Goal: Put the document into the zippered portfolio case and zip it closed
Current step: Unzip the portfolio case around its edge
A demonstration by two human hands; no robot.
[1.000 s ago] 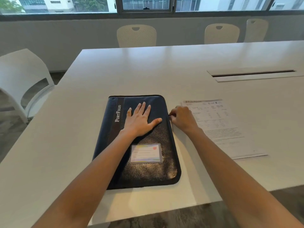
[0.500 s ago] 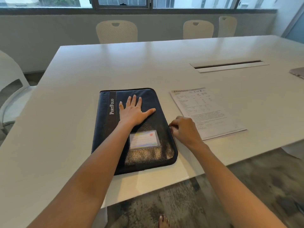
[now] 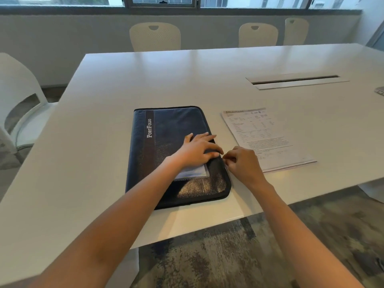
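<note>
A dark blue and black zippered portfolio case [image 3: 166, 129] lies flat and closed on the white table [image 3: 187, 80], its "PortFolio" strip on the left. My left hand [image 3: 197, 150] rests on the cover near the right edge, fingers spread, covering part of the clear card pocket. My right hand [image 3: 242, 163] sits against the case's right edge, thumb and fingers pinched together at the zipper line; the zipper pull itself is too small to make out. The printed document [image 3: 264, 138] lies flat on the table just right of the case, touching neither hand.
A cable slot [image 3: 295, 80] is set into the table at the back right. Cream chairs [image 3: 154, 36] stand behind the table and a white chair [image 3: 18, 100] at the left. The table's near edge runs just below the case. A grey object [image 3: 380, 90] peeks in at the far right.
My left hand slid from the cover's middle to its right edge. My right hand moved down the case's right side toward me and now pinches beside the left fingertips.
</note>
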